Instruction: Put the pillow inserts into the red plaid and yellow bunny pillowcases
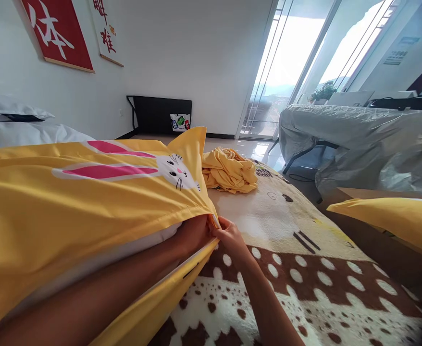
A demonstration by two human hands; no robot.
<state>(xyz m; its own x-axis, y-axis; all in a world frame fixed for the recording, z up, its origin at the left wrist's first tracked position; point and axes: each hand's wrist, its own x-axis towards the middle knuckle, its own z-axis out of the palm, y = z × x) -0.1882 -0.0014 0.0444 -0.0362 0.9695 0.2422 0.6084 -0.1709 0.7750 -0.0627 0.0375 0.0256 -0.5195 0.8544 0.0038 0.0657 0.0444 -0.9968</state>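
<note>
A yellow pillowcase printed with a white rabbit with long pink ears lies across the left side. Its long side opening faces me, and a white pillow shows inside. My left hand reaches through this opening to the right-hand end, against the pillow; the cloth hides most of its fingers. At that same end, my right hand pinches the edge of the pillowcase between thumb and fingers. The two hands are close together or touching. One upper corner of the pillowcase sticks up, apparently unfilled.
Crumpled yellow fabric lies beyond the hands on a brown and cream patterned blanket. At right, a cardboard box holds a yellow cushion. Behind it stands a plastic-covered table. White bedding is at far left.
</note>
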